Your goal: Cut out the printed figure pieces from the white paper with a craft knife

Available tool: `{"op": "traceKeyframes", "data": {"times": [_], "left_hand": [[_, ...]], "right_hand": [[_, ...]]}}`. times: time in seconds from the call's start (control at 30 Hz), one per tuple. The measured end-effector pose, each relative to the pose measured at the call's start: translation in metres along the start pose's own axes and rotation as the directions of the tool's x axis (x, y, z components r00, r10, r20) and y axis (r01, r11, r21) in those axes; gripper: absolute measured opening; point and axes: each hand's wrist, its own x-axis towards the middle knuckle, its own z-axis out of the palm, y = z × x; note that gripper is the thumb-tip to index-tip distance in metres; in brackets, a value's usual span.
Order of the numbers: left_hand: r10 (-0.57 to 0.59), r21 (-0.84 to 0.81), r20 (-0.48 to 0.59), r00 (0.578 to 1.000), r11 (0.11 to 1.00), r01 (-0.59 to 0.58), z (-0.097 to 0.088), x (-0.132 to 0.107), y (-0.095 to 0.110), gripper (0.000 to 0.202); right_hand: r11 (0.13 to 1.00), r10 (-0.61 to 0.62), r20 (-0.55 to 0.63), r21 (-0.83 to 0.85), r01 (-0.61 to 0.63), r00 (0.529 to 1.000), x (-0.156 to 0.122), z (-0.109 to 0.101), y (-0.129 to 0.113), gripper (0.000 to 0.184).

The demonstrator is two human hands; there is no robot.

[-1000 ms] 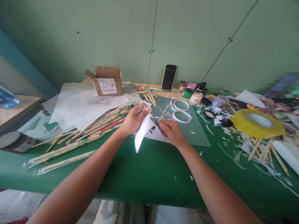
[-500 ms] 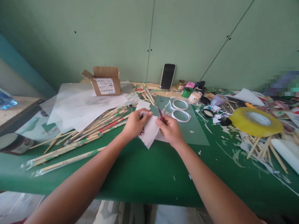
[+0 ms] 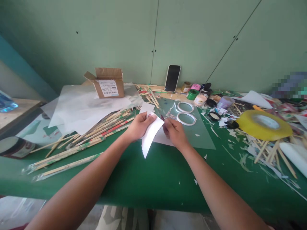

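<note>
Fingers of the left hand pinched the upper corner of the white paper between thumb and forefinger. The fingers of the right hand were curled tight about a small dark-red tool; whether it was scissors or a blade was too small to tell.

Half a second before, the paper had lain flatter between both hands, a printed mark showing near the left thumb. Now it hung curled from the left hand alone, above the near middle of the green table, with its point toward the near edge. The right hand had come off the sheet, and the tool's tip stood just beside the paper's top edge. By my judgement the sheet was being turned against the tool, so the work on that edge was under way, not finished.

Left of the hands lay a bundle of sticks, with loose white sheets beyond it. Just past the right hand were two white tape rings, and well to the right a yellow tape roll. Farthest off, against the wall, stood a cardboard box and a phone.
</note>
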Motion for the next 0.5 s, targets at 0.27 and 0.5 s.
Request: {"op": "traceKeyframes", "data": {"times": [0.27, 0.5], "left_hand": [[0.113, -0.013, -0.063, 0.992, 0.993, -0.114, -0.005, 0.0039, -0.0027, 0.029], [0.108, -0.064, -0.042, 0.993, 0.992, -0.11, -0.0043, 0.002, -0.0001, 0.031]], "right_hand": [[0.997, -0.02, 0.106, -0.075, 0.028, 0.994, -0.0022, -0.0002, 0.0021, 0.053], [0.986, -0.08, -0.011, -0.149, 0.078, 0.997, -0.001, 0.0007, -0.0037, 0.051]]}}
